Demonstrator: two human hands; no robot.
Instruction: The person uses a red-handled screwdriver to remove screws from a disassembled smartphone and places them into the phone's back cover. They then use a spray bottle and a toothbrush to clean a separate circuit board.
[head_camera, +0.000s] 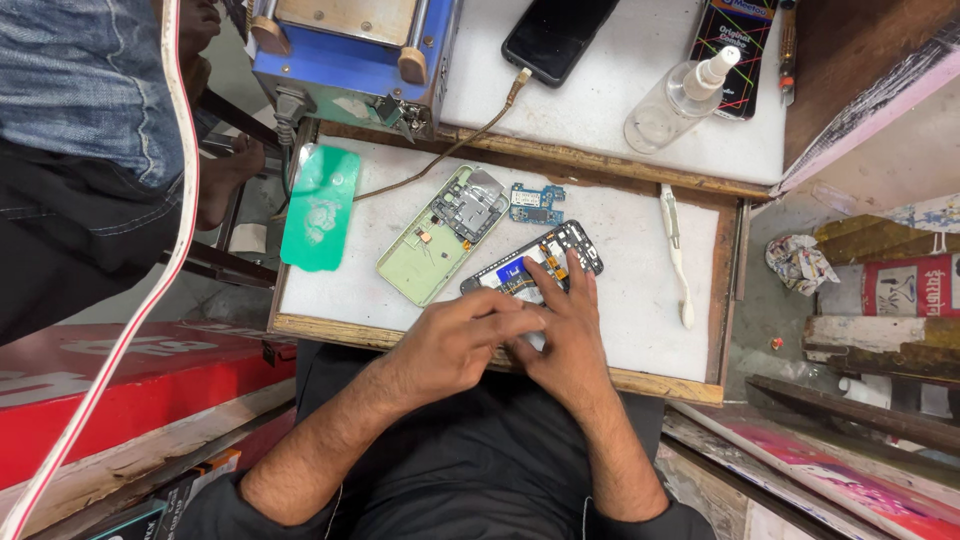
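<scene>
Hands meet over a black opened phone frame with exposed parts (535, 267) lying on the white wooden-rimmed tabletop (620, 330). Left hand (462, 340) has fingers bunched together at its lower end; right hand (568, 325) presses down on it, fingers slightly spread. Just beside sit a pale green phone back shell (425, 252) and a small blue circuit board (536, 203).
</scene>
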